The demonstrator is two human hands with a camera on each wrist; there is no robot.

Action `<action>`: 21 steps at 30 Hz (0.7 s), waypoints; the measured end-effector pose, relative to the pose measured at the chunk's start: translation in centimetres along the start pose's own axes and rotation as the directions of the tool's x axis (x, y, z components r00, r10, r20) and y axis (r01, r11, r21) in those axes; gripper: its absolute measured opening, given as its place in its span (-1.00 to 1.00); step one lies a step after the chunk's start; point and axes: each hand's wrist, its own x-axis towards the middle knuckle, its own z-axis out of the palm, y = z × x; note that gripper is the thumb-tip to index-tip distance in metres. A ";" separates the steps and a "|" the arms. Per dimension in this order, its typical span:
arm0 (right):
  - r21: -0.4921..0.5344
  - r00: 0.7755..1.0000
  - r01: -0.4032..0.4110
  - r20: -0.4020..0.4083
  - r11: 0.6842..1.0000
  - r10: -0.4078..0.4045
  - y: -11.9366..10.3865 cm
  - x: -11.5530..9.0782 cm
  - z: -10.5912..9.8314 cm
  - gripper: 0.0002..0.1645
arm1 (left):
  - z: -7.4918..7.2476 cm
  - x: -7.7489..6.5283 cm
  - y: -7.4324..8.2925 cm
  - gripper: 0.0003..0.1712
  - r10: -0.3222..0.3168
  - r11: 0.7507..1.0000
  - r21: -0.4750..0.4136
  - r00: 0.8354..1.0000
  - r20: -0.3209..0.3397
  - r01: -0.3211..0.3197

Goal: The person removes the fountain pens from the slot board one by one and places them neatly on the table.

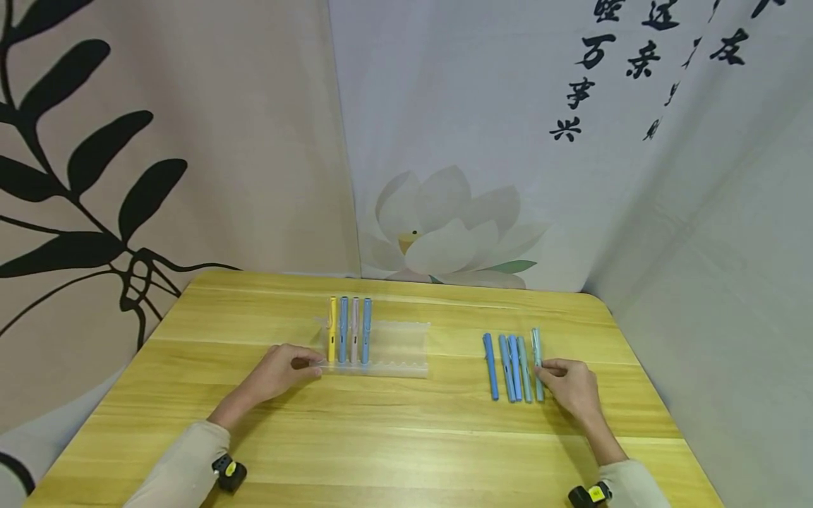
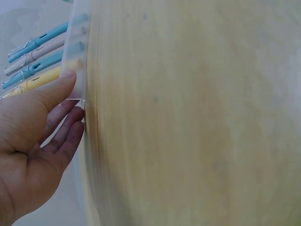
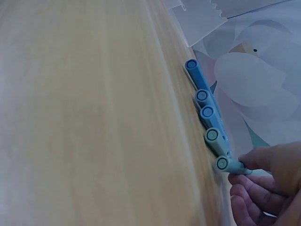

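Note:
A clear plastic pen stand (image 1: 401, 346) lies toward the middle of the table. In its left part sit a yellow pen (image 1: 332, 331), a pale pink pen (image 1: 355, 331) and two blue pens, one on each side of the pink. My left hand (image 1: 282, 372) holds the stand's front left corner, thumb on the front edge in the left wrist view. On the right, my right hand (image 1: 573, 386) pinches a light teal pen (image 1: 537, 347) between thumb and fingers. Left of it, a darker blue pen (image 1: 491, 367) and several other blue and green pens lie side by side.
The wooden table (image 1: 406, 444) ends at a curtain (image 1: 457, 141) printed with a lotus and writing. Bare wood lies between the stand and the loose pens. A grey-white curtain (image 1: 718, 282) hangs along the right side.

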 end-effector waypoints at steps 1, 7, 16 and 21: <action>-0.002 1.000 0.002 -0.001 1.000 -0.002 0.0 0.0 0.0 -0.64 | 0.0 0.0 0.0 -0.76 0.000 1.000 0.001 1.000 0.000 0.000; -0.014 1.000 -0.002 0.009 1.000 0.002 0.3 0.1 0.2 -0.63 | -0.1 -0.1 0.2 -0.78 0.004 1.000 0.006 1.000 -0.005 -0.004; -0.017 1.000 -0.011 0.028 1.000 0.011 0.4 0.2 0.4 -0.57 | -0.1 -0.1 0.3 -0.76 0.005 1.000 0.009 1.000 -0.005 -0.005; -0.013 1.000 -0.009 0.026 1.000 0.009 0.3 0.1 0.4 -0.60 | 0.0 0.0 0.3 -0.74 -0.007 1.000 0.015 1.000 -0.005 0.007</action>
